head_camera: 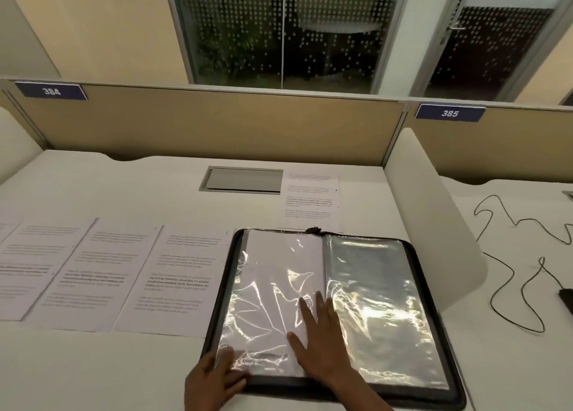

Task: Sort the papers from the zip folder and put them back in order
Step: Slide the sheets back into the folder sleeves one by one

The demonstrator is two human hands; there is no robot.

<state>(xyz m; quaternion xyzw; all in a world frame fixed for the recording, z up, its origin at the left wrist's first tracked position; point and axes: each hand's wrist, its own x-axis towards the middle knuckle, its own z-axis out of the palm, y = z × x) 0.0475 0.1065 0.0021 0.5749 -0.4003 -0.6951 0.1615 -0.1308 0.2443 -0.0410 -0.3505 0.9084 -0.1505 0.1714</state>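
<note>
Head view: the zip folder [338, 311] lies open at the bench's near edge, toward its right corner. The right hand [322, 345] presses flat, fingers straight, on the left-hand sleeve [269, 286], which holds a white sheet. The left hand [214, 382] rests on the folder's near left corner; whether it grips the edge I cannot tell. Loose papers [102, 274] lie in a row along the bench to the left, one more [310, 196] behind the folder. Refilling seems under way; next likely calls for picking the correct following sheet.

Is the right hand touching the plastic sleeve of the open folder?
Touching. The head view shows the right hand lying flat, fingers spread, on the plastic sleeve.
</note>
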